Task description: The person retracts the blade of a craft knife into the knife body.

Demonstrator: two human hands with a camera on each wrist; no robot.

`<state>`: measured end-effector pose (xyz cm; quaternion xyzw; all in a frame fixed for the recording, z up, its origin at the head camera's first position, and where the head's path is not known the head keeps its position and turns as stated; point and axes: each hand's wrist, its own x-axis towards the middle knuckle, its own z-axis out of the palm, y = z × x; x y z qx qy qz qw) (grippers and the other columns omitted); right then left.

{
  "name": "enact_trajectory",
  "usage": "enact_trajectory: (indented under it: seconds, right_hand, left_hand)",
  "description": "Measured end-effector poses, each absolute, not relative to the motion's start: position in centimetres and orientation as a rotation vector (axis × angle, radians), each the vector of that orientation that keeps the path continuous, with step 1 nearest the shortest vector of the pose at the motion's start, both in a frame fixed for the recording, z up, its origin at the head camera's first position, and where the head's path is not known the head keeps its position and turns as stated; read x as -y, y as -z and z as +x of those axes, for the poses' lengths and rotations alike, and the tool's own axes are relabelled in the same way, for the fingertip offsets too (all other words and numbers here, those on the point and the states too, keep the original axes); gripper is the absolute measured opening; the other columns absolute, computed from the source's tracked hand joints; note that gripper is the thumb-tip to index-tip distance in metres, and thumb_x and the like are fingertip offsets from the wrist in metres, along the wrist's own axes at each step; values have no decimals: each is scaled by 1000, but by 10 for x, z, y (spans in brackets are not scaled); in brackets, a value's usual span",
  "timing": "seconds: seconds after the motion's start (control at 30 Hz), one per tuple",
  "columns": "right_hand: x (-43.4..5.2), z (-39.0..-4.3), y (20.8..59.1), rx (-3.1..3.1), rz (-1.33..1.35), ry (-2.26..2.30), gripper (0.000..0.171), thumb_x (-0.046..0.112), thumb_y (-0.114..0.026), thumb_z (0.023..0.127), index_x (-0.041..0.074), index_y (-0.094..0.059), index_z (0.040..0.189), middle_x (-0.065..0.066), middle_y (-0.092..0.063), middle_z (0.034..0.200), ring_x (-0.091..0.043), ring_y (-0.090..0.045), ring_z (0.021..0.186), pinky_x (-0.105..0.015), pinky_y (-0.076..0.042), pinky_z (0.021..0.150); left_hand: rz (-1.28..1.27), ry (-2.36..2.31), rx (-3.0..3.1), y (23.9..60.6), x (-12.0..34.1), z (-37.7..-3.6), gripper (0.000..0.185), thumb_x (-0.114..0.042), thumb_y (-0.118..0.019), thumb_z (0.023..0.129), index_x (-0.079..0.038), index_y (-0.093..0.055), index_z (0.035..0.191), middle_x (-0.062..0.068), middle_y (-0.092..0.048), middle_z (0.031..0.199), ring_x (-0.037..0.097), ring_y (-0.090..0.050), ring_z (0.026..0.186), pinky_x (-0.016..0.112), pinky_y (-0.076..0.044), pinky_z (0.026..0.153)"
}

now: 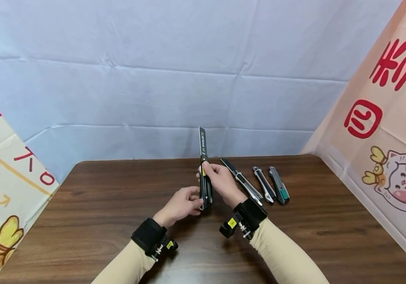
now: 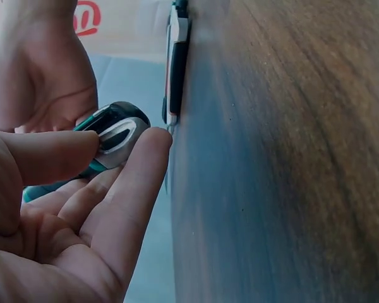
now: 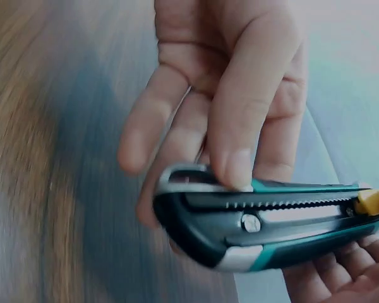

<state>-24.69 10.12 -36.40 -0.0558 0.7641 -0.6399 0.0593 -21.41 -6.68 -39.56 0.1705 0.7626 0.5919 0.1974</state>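
Observation:
A black and green snap-off utility knife (image 1: 207, 193) stands almost upright over the table, its long dark blade (image 1: 203, 142) extended upward. My right hand (image 1: 222, 180) grips the upper part of its handle, the thumb at the yellow slider (image 3: 368, 202). Low on the handle, my left hand (image 1: 181, 203) pinches the butt end (image 2: 125, 140) between thumb and fingers. To the right lie three more utility knives: a silver and black one (image 1: 248, 186) with its dark blade out, a smaller silver and black one (image 1: 265, 184), and a grey and green one (image 1: 279, 185).
The brown wooden table (image 1: 100, 209) ends at a pale blue cloth (image 1: 171, 94) hanging behind it. Printed cloths hang on the left (image 1: 8, 169) and right (image 1: 394, 157). Each wrist carries a black strap with a small camera.

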Motion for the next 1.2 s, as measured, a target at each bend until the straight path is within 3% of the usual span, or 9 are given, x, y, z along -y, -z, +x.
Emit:
enact_trajectory:
  seconds: [0.2,0.5,0.7,0.97,1.2]
  right_hand:
    - [-99,-247,368,-2203,-160,2072,40,36,-49,102,3,-63,120,-15,-70,110,-21,-70,100,-33,-58,90]
    - [-96,-250,371,-2245,-164,2104,40,34,-50,102,1,-62,121,-18,-71,110,-23,-71,99,-33,-59,88]
    - [-96,-251,375,-2238,-156,2137,37,32,-50,103,0,-61,119,-23,-69,112,-25,-71,98,-34,-59,88]
    - [-95,-252,377,-2252,-182,2153,36,30,-49,103,-1,-62,117,-25,-68,111,-17,-72,90,-31,-60,83]
    - [-93,-249,373,-2253,-172,2143,31,26,-49,103,0,-62,116,-27,-67,113,-20,-72,93,-33,-59,86]
  left_hand:
    - [481,-1671,-2150,398,65,-215,35,-5,-50,100,2,-50,134,21,-70,112,25,-68,104,40,-60,86]
    - [509,-1722,-2070,402,62,-217,38,-3,-44,102,5,-45,139,24,-62,127,29,-64,115,39,-57,92]
    - [505,-1712,-2070,403,59,-218,39,-2,-43,102,4,-44,140,23,-62,128,28,-64,115,38,-58,91]
    - [502,-1709,-2117,400,57,-216,38,-1,-43,101,5,-45,139,24,-63,125,26,-65,111,39,-58,89]
    - [478,-1701,-2142,401,57,-217,37,-1,-43,102,4,-46,138,22,-64,125,24,-65,110,39,-58,89]
